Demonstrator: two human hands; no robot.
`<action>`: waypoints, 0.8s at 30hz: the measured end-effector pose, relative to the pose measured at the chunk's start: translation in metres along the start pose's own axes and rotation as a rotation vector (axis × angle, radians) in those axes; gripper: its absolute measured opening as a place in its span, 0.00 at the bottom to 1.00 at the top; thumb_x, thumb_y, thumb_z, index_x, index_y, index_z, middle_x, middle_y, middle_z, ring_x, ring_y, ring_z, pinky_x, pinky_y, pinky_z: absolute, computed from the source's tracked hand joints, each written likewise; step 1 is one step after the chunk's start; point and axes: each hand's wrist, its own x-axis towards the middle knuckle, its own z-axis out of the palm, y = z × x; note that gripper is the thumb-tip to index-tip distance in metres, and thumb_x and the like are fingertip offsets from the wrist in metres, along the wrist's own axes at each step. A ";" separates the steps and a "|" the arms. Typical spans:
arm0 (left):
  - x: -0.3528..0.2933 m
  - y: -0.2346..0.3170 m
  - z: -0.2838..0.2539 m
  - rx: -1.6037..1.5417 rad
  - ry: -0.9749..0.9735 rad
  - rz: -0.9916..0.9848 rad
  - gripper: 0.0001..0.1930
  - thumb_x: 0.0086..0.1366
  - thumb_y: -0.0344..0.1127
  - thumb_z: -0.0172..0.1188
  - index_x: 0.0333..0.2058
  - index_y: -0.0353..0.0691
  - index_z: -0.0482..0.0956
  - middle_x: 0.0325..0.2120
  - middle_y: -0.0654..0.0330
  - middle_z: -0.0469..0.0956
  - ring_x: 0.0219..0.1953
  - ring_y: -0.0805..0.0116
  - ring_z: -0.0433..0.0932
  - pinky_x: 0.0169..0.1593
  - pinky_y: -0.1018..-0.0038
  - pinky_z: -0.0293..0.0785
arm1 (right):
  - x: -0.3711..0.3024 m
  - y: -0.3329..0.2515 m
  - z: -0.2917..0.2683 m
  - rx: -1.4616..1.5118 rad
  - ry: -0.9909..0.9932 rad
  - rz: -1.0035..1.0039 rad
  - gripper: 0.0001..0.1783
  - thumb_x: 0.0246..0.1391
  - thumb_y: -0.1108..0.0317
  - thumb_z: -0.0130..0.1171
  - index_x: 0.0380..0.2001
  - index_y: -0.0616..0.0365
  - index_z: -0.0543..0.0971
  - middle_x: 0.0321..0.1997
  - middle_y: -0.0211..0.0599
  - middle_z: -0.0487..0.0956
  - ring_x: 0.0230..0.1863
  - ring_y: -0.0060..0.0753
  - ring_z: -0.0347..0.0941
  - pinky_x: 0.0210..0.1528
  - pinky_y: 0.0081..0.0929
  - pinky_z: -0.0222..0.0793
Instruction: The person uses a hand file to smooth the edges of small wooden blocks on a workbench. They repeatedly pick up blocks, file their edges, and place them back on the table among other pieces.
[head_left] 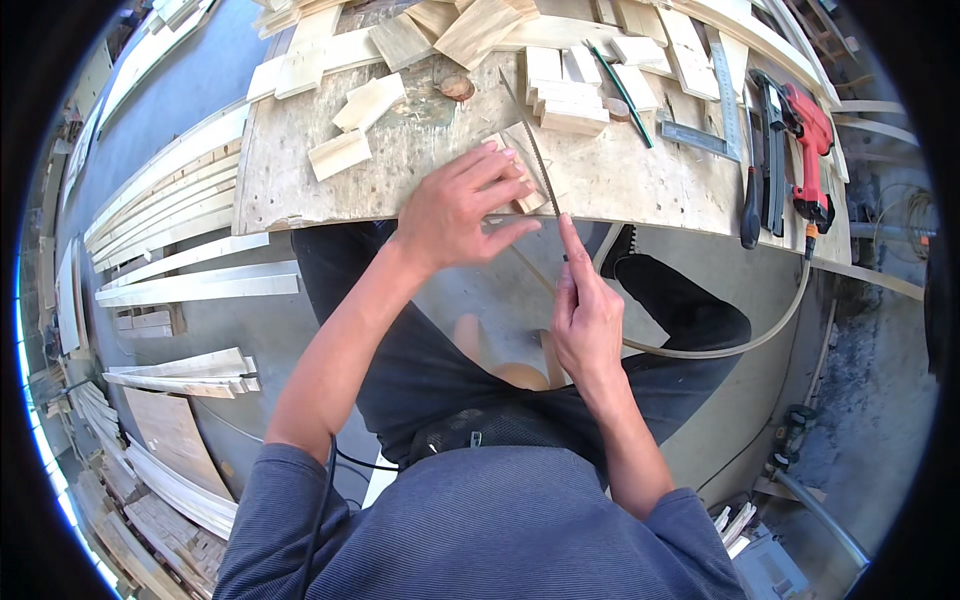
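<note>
At the bench's near edge a small pale wooden block [529, 199] lies under my left hand [465, 205]. The fingers rest curved over it, and the thumb points toward the edge. My right hand [588, 310] is closed round the handle of a narrow handsaw [540, 160], its index finger stretched along the tool. The long, thin dark blade tapers away from me across the bench, beside the block and close to my left fingertips. Most of the handle is hidden in my right hand.
Several cut wood blocks [570, 105] lie across the workbench [290, 185]. To the right are a green pencil [620, 95], a metal square [697, 138], a screwdriver [750, 215] and a red-and-black nail gun [808, 145] with a hose [745, 345]. Long boards [195, 285] lie at left.
</note>
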 end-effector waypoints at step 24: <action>0.000 -0.004 0.002 0.031 0.046 0.020 0.12 0.65 0.45 0.76 0.36 0.46 0.86 0.40 0.65 0.83 0.49 0.59 0.86 0.46 0.66 0.87 | -0.038 0.004 -0.008 -0.149 0.003 -0.021 0.42 0.70 0.85 0.54 0.84 0.46 0.70 0.27 0.48 0.75 0.25 0.44 0.73 0.36 0.38 0.77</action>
